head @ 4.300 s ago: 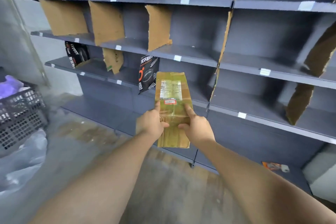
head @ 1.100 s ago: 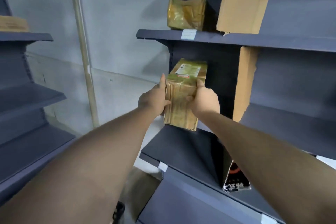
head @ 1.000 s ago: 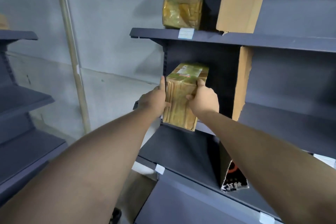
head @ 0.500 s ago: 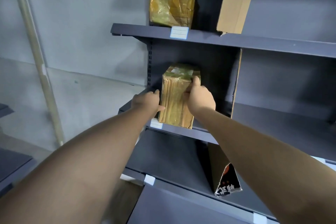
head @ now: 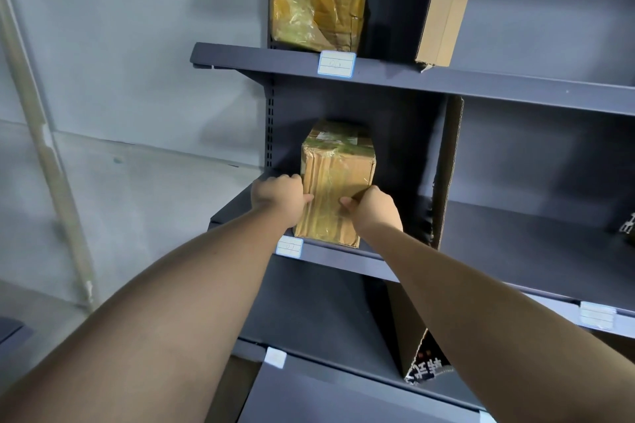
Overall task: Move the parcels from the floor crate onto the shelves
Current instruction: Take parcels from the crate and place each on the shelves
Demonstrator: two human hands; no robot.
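Note:
A tall brown cardboard parcel wrapped in clear tape stands upright at the front left of the middle shelf. My left hand grips its left side, thumb on the front face. On the lower right of the parcel's front, my right hand holds it with curled fingers. A second parcel, in crinkled yellow plastic, sits on the shelf above. The floor crate is out of view.
Cardboard dividers stand to the right of both parcels and wall off the neighbouring bays. A torn printed carton leans on the lower shelf. A grey wall and a pale pipe lie to the left.
I carried the parcel from the other shelving to this unit, set it down on the middle shelf and slid it deeper. Both hands have dropped lower on its sides.

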